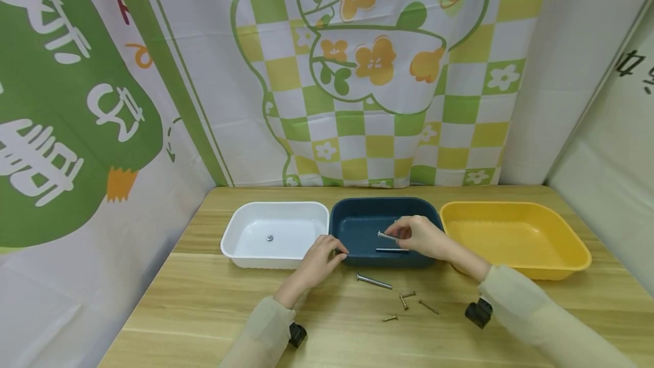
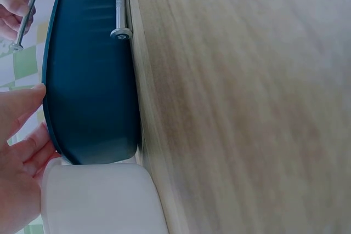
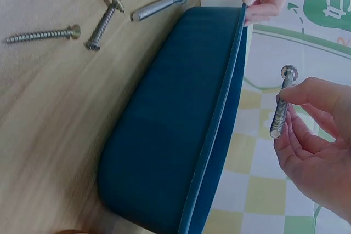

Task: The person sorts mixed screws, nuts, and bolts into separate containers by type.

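My right hand (image 1: 424, 238) pinches a silver bolt (image 1: 387, 236) between thumb and fingers above the dark blue tray (image 1: 357, 226). In the right wrist view the threaded end of this bolt (image 3: 283, 102) points down and its round head is up. Another bolt (image 1: 392, 250) lies inside the blue tray near the front wall. At that tray's front left corner my left hand (image 1: 319, 257) grips the rim, thumb on the outside, as the left wrist view shows. On the table just in front lies a third silver bolt (image 1: 374, 281).
Several brass-coloured screws (image 1: 390, 318) lie on the wooden table in front of the blue tray. To its left stands a white tray (image 1: 240, 237) with a small screw (image 1: 269, 238) in it; to its right, a yellow tray (image 1: 511, 237). A patterned curtain (image 1: 368, 146) hangs behind.
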{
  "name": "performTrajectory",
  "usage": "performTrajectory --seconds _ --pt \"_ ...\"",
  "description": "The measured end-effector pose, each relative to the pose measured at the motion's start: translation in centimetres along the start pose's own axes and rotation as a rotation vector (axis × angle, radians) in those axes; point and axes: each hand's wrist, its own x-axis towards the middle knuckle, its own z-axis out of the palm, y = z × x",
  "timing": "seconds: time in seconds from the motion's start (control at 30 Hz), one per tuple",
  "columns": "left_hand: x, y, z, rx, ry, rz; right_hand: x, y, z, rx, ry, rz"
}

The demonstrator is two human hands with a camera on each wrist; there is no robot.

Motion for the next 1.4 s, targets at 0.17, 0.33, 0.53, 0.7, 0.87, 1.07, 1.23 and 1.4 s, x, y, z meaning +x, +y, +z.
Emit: performTrajectory --seconds 0.17,0.33,0.53,0.7,0.87,1.07,1.23,1.4 --pt "-0.1 0.1 0.0 0.002 -0.004 -0.005 0.5 0.4 -0.2 0.008 -0.012 0.008" --pt "-0.1 0.0 0.0 0.001 -0.003 -0.003 1.0 0.7 -0.5 0.008 -0.041 0.024" --pt "-0.1 0.1 -0.1 -0.002 -0.011 -0.010 1.6 1.1 -0.7 -0.001 -0.055 0.024" --pt "0.0 0.1 -0.2 -0.003 -0.019 -0.014 2.0 1.6 -0.8 0.003 -0.066 0.045" --pt "0.0 0.2 -0.1 0.002 -0.019 -0.014 2.4 2.0 -0.8 0.009 -0.082 0.058" --pt "0.0 0.1 -0.1 0.007 -0.014 -0.011 2.6 2.2 -0.7 -0.004 -0.074 0.079" --pt "0.0 0.1 0.0 0.012 -0.016 -0.010 2.9 2.6 -0.5 -0.009 -0.080 0.097" --pt "0.1 0.1 0.0 0.010 -0.020 -0.011 3.1 3.0 -0.3 -0.007 -0.083 0.098"
